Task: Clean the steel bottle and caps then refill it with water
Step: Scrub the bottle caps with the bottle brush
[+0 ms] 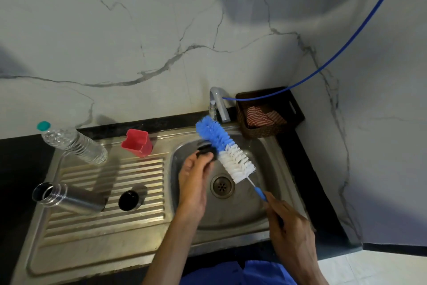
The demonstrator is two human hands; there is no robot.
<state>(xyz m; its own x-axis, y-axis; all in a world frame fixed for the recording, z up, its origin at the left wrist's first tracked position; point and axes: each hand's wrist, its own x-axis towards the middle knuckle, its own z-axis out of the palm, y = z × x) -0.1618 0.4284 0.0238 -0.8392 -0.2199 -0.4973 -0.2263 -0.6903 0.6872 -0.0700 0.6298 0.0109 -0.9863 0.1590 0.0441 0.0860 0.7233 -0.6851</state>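
Over the sink basin [265, 206], the left hand [194, 183] curls its fingers around a small black cap [206, 151]. The right hand [291, 229] grips the handle of a blue-and-white bottle brush [227, 153], whose bristles press the cap from the right. Left of that hand, on the draining board [106, 236], the open steel bottle [67, 197] lies tipped beside a second cap [130, 199] (apparently unwashed). Scrubbing is underway; rinsing and refilling remain, and no water seems to be running.

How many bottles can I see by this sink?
2. A steel bottle stands uncapped on the draining board at the left; a clear plastic bottle with a teal cap stands behind it, nearer the wall.
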